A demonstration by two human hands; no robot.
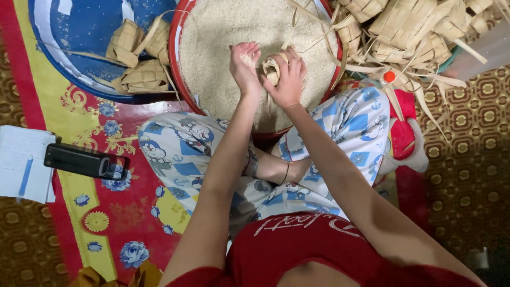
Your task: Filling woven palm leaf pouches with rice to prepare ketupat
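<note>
- I'm holding a small woven palm-leaf pouch (pixel 273 70) in my right hand (pixel 288 79), fingers curled around it, top centre of the frame over the red basin of rice (pixel 223 79).
- My left hand (pixel 244 66) is cupping a pinch of rice, touching the pouch's left side, so it's the feeding hand.
- The pouch's opening seems to be tilting up-left toward that hand, loose strips trailing upward.
- Empty pouches (pixel 414 32) are piling up upper right; a few more pouches (pixel 139 58) are sitting in the blue basin (pixel 79 32) upper left.

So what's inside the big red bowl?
The red bowl is full of white rice. Both hands, left and right, hold a woven leaf pouch over it. The bowl's bottom is covered.
</note>
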